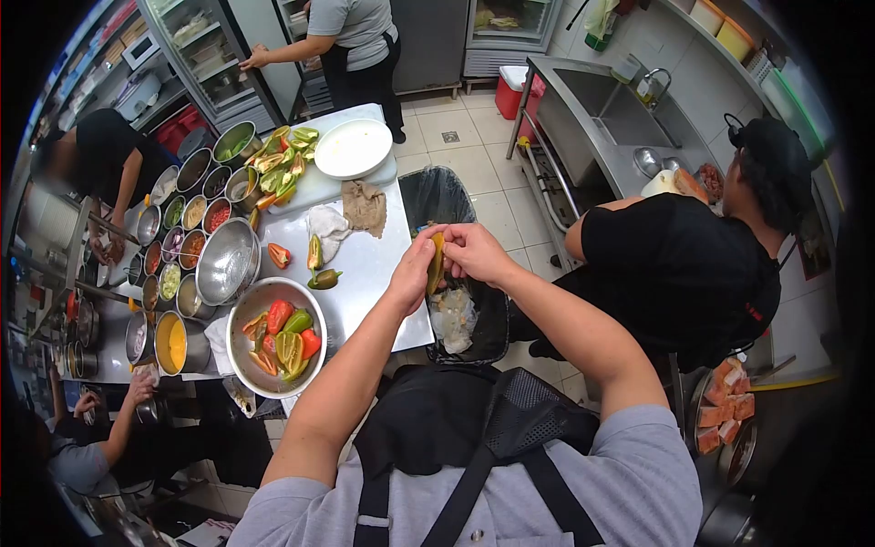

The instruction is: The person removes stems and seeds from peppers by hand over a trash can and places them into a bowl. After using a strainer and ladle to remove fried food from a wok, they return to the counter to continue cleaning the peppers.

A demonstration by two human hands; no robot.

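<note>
Over the trash bin, my left hand grips a yellow-green bell pepper piece. My right hand has its fingers closed on the same piece from the other side. To the left, a large metal bowl holds red, green and mixed-colour bell peppers. A cut red pepper piece, an upright pepper half and a dark green pepper lie on the metal table. Pale scraps are inside the bin's black liner.
Pepper pieces and a white bowl sit on a white board at the back. Cloths lie beside it. Many small containers crowd the left. A person in black is close on my right, near the sink. Other people stand left and behind.
</note>
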